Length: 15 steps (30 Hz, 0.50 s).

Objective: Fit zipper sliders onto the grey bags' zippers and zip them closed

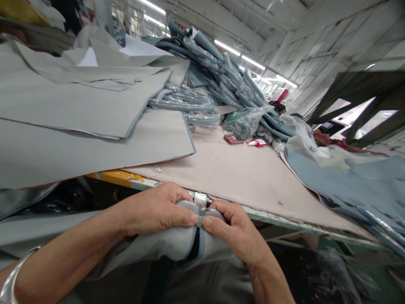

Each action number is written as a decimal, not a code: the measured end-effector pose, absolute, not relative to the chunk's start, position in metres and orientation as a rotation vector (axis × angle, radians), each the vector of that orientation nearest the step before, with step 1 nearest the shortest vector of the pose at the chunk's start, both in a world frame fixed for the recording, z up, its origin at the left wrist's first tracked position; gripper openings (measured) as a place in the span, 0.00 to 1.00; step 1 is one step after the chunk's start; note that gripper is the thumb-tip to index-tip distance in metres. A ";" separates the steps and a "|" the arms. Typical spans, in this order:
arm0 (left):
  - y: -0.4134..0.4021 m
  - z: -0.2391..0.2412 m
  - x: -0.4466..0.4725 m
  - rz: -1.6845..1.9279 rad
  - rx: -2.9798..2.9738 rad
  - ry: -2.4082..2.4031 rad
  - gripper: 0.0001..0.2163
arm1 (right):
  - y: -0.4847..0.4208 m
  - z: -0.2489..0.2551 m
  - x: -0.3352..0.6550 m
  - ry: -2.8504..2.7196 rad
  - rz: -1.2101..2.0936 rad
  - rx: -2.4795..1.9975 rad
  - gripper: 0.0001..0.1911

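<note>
Bracelet (12, 279) on left wrist, left hand (153, 210) and right hand (236, 228) both pinching blue-trimmed grey fabric (166, 242) at table (234, 169) edge, thumbs nearly meeting, grey sheets (79, 105) beyond at left, plastic-wrapped blue bundles (218, 67) behind.

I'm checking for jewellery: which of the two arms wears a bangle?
The left arm: a silver bangle circles it at the picture's lower-left edge, behind the left hand. The visible part of the right arm, behind the right hand, shows none.
</note>
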<state>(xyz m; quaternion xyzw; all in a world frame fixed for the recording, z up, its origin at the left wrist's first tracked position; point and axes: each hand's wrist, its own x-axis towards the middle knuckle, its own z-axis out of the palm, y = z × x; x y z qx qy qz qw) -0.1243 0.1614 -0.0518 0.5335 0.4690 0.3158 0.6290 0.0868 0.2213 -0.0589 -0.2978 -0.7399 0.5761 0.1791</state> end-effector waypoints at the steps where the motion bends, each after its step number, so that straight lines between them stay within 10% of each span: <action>1: 0.162 -0.052 -0.125 0.722 1.219 1.086 0.10 | 0.221 -0.058 0.086 -2.097 1.629 -0.849 0.15; 15: 0.163 -0.052 -0.132 0.612 1.293 1.193 0.11 | 0.222 -0.053 0.087 -2.133 1.769 -0.849 0.11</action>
